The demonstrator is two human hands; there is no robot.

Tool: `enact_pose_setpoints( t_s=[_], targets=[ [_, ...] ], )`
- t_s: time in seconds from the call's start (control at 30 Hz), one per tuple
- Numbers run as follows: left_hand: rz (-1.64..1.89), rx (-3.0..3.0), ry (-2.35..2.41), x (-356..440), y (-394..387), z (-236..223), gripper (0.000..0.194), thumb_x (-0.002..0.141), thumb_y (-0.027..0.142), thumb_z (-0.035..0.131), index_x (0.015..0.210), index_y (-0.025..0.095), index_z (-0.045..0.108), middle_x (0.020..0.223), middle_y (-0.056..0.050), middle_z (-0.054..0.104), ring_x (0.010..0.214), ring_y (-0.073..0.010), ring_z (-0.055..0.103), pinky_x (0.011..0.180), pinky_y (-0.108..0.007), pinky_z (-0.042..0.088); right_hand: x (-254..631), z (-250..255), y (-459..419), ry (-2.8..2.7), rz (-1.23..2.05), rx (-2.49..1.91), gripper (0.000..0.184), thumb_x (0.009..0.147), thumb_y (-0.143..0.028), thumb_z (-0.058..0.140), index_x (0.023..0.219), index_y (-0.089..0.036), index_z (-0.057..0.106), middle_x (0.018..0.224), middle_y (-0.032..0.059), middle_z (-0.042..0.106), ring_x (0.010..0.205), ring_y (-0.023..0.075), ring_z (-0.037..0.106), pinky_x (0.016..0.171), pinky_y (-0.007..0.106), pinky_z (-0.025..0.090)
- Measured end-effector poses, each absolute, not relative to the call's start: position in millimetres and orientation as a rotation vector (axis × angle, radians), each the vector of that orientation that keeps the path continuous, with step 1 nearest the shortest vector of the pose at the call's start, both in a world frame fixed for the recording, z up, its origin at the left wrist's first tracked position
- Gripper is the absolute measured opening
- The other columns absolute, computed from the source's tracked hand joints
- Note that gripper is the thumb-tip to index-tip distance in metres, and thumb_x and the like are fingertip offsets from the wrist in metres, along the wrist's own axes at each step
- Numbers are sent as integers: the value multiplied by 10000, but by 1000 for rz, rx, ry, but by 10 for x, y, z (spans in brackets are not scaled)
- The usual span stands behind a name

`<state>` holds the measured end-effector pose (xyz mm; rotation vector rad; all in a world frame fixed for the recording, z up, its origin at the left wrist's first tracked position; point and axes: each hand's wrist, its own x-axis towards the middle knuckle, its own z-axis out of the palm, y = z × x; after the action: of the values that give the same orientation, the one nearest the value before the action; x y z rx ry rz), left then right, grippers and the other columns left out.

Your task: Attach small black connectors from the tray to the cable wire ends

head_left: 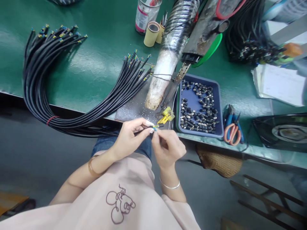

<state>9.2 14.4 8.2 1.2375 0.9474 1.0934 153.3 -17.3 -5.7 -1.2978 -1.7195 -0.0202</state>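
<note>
My left hand is closed in a pinch on the end of a black cable near the table's front edge. Thin yellow-green and blue wires come out of that end, and a small black piece shows at their tip. Fingertips of my right hand are pinched at the blue wire, close to the left fingertips. Just beyond the hands sits a yellow clip-like holder, under the tip of a soldering iron. The rest of the cable bundle, tied with a red band, curves off to the left.
A blue tray of small black connectors stands right of the iron, with pliers beside it. A wrapped duct hangs over a dark plate. Behind are a yellow cup, a clear tub, papers and more cables.
</note>
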Motion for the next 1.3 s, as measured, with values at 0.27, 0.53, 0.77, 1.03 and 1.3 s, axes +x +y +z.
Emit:
enact_pose_setpoints(
  t_s=[0.27, 0.53, 0.77, 1.03, 1.3],
  targets=[
    [1146, 1272, 992, 113, 142, 49, 92, 865, 212, 700, 810, 145, 669, 727, -9, 670, 566, -79, 550, 527, -183, 479, 1645, -25, -242, -1534, 252, -1380, 157, 950, -252, 633, 1018, -271, 774, 674, -25, 681, 535, 120, 575, 506, 262, 429],
    [1129, 1345, 1018, 124, 139, 35, 109, 873, 202, 671, 784, 141, 655, 688, 2, 620, 567, -83, 522, 537, -196, 453, 1628, -37, -236, -1532, 211, -1382, 165, 960, -262, 625, 1012, -264, 781, 654, -21, 684, 522, 121, 568, 499, 264, 423],
    [1090, 1416, 1016, 115, 136, -1, 144, 895, 233, 655, 783, 142, 658, 702, -15, 627, 615, -109, 546, 582, -215, 475, 1680, -22, -236, -1543, 253, -1381, 149, 951, -280, 633, 945, -258, 780, 665, -12, 694, 523, 122, 576, 488, 264, 431],
    [1090, 1478, 953, 116, 136, -1, 148, 872, 167, 650, 729, 147, 620, 670, 17, 584, 593, -87, 496, 549, -193, 417, 1665, 6, -233, -1666, 274, -1379, 178, 963, -264, 624, 1035, -243, 786, 613, -33, 623, 492, 95, 514, 484, 237, 403],
    [1021, 1279, 949, 99, 148, 47, 86, 848, 193, 658, 785, 135, 664, 730, -33, 687, 640, -117, 609, 633, -218, 522, 1799, 98, -143, -1423, 348, -1533, 246, 936, -396, 639, 999, -208, 786, 608, -17, 652, 469, 106, 521, 469, 238, 398]
  ],
)
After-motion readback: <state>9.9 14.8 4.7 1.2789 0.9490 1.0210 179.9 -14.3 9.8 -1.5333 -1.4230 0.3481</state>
